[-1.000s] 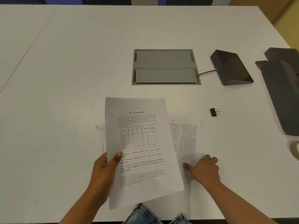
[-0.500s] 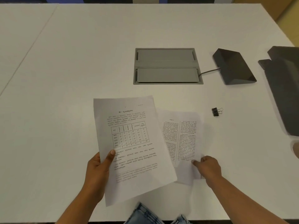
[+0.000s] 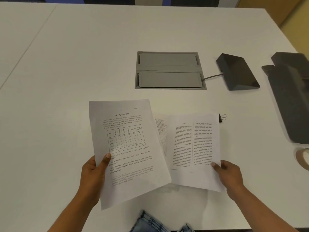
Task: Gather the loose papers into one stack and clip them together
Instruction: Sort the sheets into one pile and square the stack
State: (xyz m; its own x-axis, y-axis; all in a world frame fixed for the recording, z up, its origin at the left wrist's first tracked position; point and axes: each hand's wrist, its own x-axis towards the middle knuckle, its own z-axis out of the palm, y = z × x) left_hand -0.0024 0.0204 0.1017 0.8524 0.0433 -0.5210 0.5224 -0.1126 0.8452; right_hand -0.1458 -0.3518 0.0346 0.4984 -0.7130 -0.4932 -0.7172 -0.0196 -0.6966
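My left hand (image 3: 93, 174) holds a printed sheet with a table (image 3: 128, 148) by its left edge, lifted above the white table. My right hand (image 3: 229, 174) grips a two-column text sheet (image 3: 195, 148) at its lower right edge, raised beside the first. Between them a third sheet (image 3: 161, 129) shows as a narrow strip, mostly hidden. A small black binder clip (image 3: 221, 118) lies on the table just past the top right corner of the two-column sheet.
A grey cable hatch (image 3: 169, 70) is set into the white table (image 3: 66, 64) behind the papers. A dark wedge-shaped box (image 3: 237, 72) with a cable sits to its right. Dark flat items (image 3: 291, 97) and a tape roll (image 3: 303, 159) lie at the right edge.
My right hand has picked up the two-column sheet from the table and moved it right. My left hand has carried the table sheet leftward, uncovering a strip of a third sheet.
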